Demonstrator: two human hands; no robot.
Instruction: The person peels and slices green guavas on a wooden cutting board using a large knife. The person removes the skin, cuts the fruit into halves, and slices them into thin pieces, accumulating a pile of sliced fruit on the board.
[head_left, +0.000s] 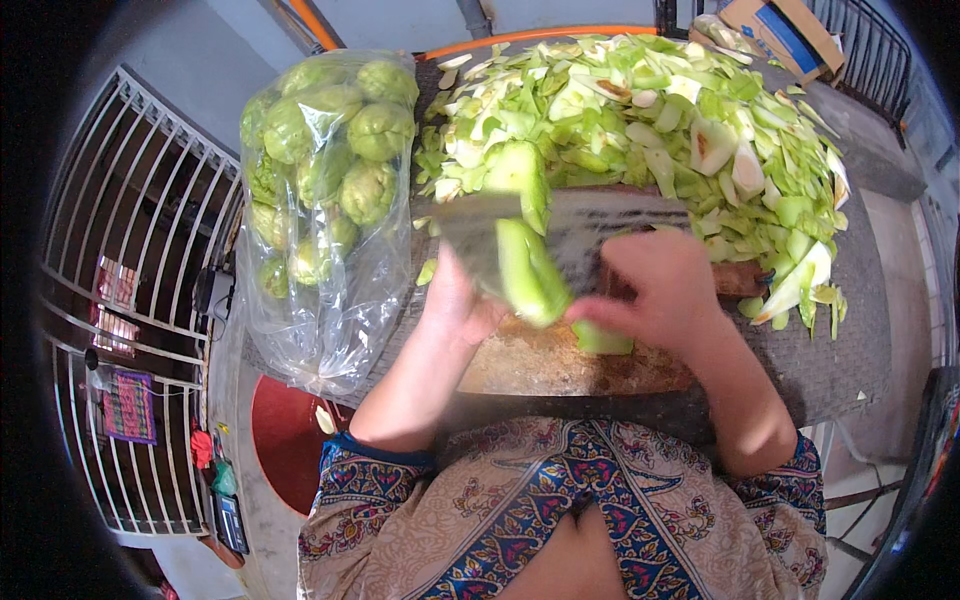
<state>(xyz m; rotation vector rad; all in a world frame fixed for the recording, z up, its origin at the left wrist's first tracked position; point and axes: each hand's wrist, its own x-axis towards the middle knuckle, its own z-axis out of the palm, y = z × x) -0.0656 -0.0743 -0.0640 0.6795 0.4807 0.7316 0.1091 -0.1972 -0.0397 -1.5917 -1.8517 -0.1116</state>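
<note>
My right hand (664, 289) is closed around the brown handle (739, 279) of a cleaver, whose broad blade (592, 225) is motion-blurred and points left. My left hand (461, 296) holds a peeled green chayote (517, 169), its fingers partly hidden behind the blade. One long chayote piece (529, 270) shows on the near side of the blade, while the rest of the fruit shows beyond it. Below the hands is a worn wooden cutting board (555, 364). Another green piece (604, 339) lies on it beside my right thumb.
A heap of green and white peelings and slices (622, 112) covers the table's far side. Left of my arm lies a clear plastic bag of whole chayotes (322, 172). A red round container (281, 442) sits below the table's left edge. A cardboard box (780, 37) stands far right.
</note>
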